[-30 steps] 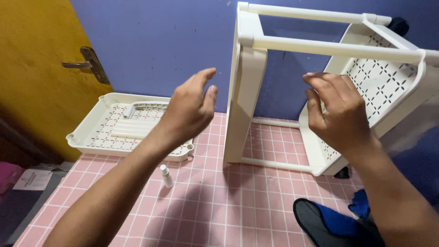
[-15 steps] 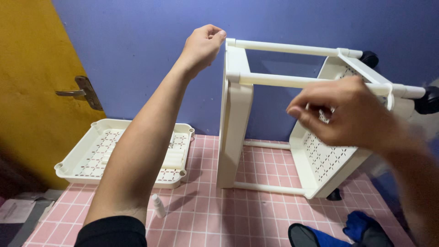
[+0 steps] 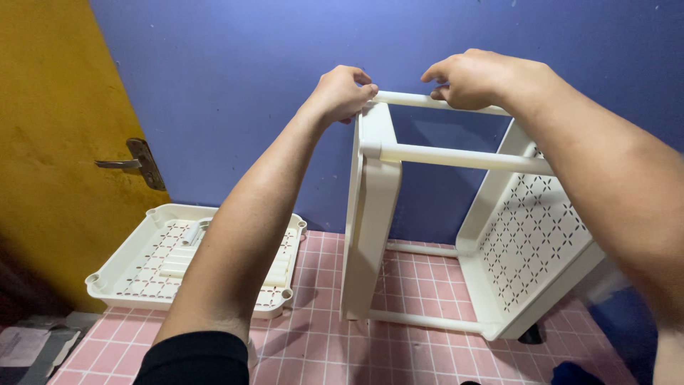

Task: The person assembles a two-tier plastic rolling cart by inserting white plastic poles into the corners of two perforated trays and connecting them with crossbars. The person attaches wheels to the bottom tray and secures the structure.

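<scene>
Both hands are gripping the top rod of a white plastic rack.

Left hand (image 3: 342, 91) is pinching the rod's (image 3: 402, 100) corner end, right hand (image 3: 479, 77) curling over it, steadying the rack (image 3: 370, 214) on the floor's (image 3: 420, 349) far edge.

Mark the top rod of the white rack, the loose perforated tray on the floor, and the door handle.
top rod (image 3: 406, 99), head view, on the bare stretch between the two hands.
loose perforated tray (image 3: 149, 265), head view, on its perforated floor.
door handle (image 3: 117, 164), head view, on the metal lever.
</scene>
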